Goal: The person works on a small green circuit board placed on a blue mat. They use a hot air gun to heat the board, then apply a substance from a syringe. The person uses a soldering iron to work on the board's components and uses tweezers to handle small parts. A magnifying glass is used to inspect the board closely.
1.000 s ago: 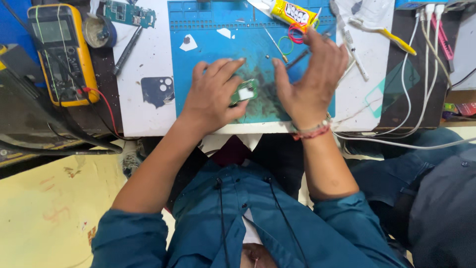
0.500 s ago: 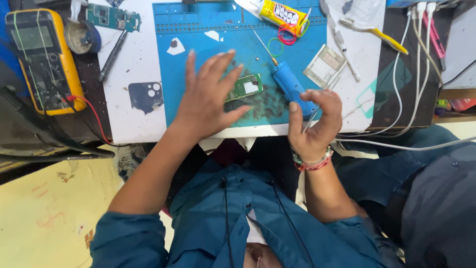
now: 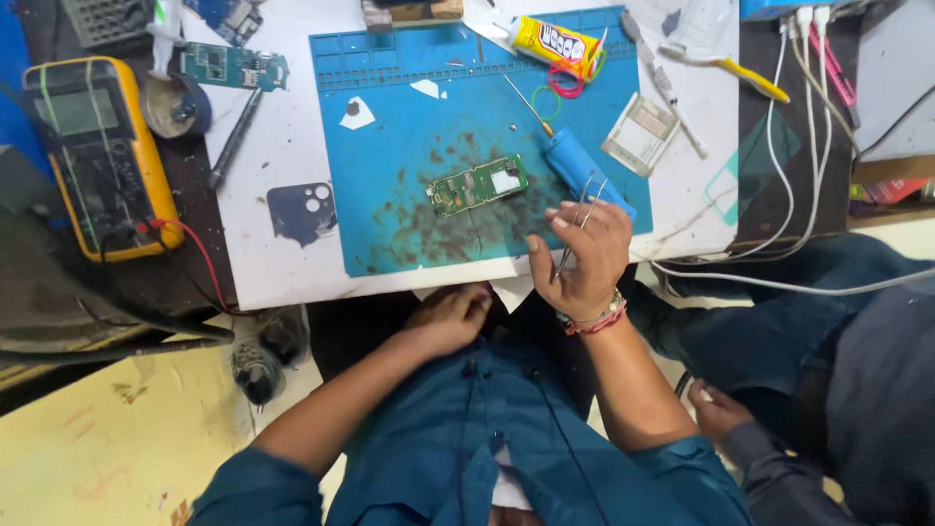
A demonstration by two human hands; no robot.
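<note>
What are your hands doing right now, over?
Right hand holds metal tweezers at the mat's edge. Left hand empty, at the table's near edge. Green circuit board lies free on blue mat. Blue tool beside it.

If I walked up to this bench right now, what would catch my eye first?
Probably the bright blue work mat, stained dark, with a small green circuit board lying at its middle. Just below, the right hand holds thin metal tweezers, while a yellow multimeter sits far left.

A white desk [image 3: 282, 263] carries a blue mat [image 3: 409, 224], a yellow meter [image 3: 97, 161] and a dark phone back [image 3: 300, 212]. White cables [image 3: 779, 156] trail across its right side, beside a toothbrush [image 3: 735, 73].
</note>
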